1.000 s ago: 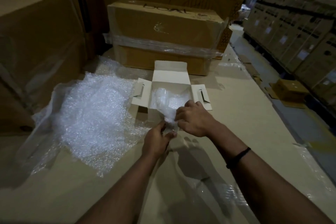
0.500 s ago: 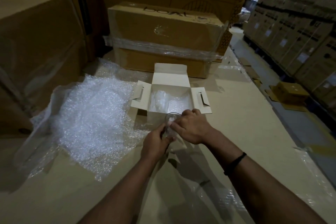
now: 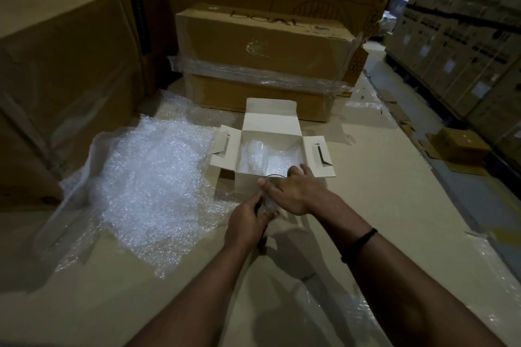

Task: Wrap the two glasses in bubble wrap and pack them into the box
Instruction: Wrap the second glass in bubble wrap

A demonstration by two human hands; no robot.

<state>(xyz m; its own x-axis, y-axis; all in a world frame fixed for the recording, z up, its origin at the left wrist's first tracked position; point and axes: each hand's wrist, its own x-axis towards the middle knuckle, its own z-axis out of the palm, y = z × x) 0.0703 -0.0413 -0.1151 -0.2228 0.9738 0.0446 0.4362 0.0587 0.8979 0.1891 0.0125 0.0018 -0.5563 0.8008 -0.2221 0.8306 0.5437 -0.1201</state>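
At the left of the frame lies the heap of bubble wrap (image 3: 152, 177). In the centre, the left hand (image 3: 246, 221) grips the lower part of a clear glass (image 3: 267, 197) and the right hand (image 3: 296, 191) clasps its top, just in front of the white box (image 3: 270, 115). The glass looks bare, so I think it should first go onto a sheet, held low and firmly. Count: one heap, two hands, one glass in hand, one open box, one wrapped bundle (image 3: 252, 153) inside.
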